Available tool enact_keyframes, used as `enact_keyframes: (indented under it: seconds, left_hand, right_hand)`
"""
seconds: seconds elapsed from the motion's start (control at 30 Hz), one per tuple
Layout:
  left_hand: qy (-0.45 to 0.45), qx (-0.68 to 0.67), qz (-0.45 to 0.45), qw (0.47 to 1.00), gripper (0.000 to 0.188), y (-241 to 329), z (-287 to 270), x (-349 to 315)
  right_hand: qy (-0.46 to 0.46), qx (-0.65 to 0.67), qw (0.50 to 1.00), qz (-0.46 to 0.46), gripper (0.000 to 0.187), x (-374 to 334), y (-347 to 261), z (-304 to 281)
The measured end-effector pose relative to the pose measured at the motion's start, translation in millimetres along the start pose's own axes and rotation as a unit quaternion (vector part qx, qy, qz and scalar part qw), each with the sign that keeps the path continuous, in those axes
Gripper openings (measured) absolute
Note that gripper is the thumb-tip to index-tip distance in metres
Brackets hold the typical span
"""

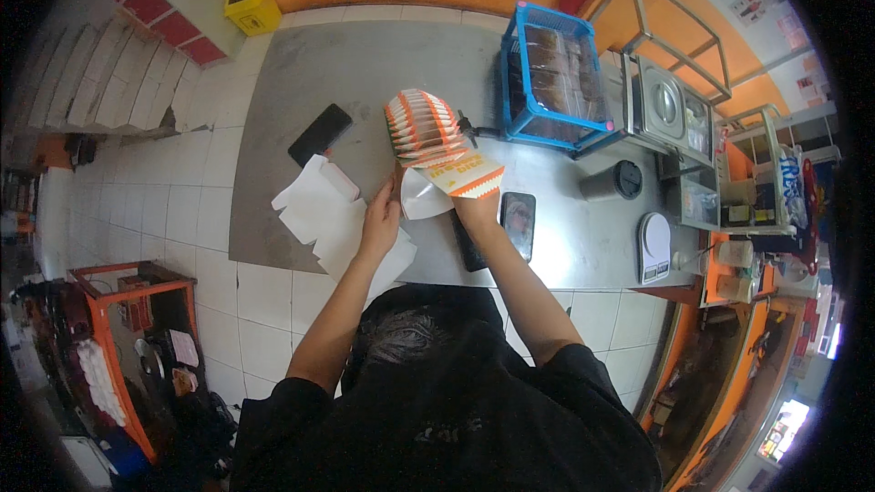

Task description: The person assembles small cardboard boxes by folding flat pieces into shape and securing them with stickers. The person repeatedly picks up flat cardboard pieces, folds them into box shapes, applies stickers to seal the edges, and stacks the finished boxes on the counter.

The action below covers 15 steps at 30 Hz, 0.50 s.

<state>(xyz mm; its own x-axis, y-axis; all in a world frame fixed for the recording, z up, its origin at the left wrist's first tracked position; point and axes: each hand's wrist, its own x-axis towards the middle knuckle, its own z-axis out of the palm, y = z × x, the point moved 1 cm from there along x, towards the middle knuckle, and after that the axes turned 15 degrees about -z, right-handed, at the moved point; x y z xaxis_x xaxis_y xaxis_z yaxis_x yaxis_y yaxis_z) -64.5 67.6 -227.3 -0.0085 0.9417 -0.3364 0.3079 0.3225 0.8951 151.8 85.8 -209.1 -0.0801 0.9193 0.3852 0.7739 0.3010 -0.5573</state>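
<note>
So the person's got both hands on an orange-and-white paper carton [473,176], held over the near half of a metal table [301,64], pretty much straight out from the chest. The left hand [381,221] is pinching the carton's near-left edge, thumb side up against it. The right hand [478,211] is tucked under the printed flap on the other side, fingers mostly out of sight, so can't tell how tightly it's gripping. Between the two hands you can see the carton's plain white surface.

Just beyond the hands there's a stack of striped cartons [424,123], nested so the zigzag edges fan out. Flat white cardboard pieces [314,196] lie by the left hand, some of it running under the left forearm. A black phone [320,135] sits tilted just past those, and another phone [520,223] is right beside the right forearm.

Further right is a blue plastic crate [521,118] with clear-wrapped brown packs [556,73] inside. Nearer on that side there's a grey tumbler [602,185] with a black lid, then a white kitchen scale [653,241] close to the table's right end.
</note>
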Motion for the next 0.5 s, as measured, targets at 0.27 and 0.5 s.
enact_keyframes:
  seconds: [0.27, 0.5]
  left_hand:
    - [0.076, 0.189, 0.058, 0.977, 0.079, 7.3, 30.6, 24.3]
    - [0.073, 0.359, 0.024, 0.93, 0.08, 9.0, 10.2, 69.3]
  right_hand:
    - [-0.106, -0.108, 0.988, 0.003, 0.049, 2.1, 7.9, 38.0]
    - [-0.14, -0.02, 0.989, -0.031, 0.087, 11.0, 8.9, 57.2]
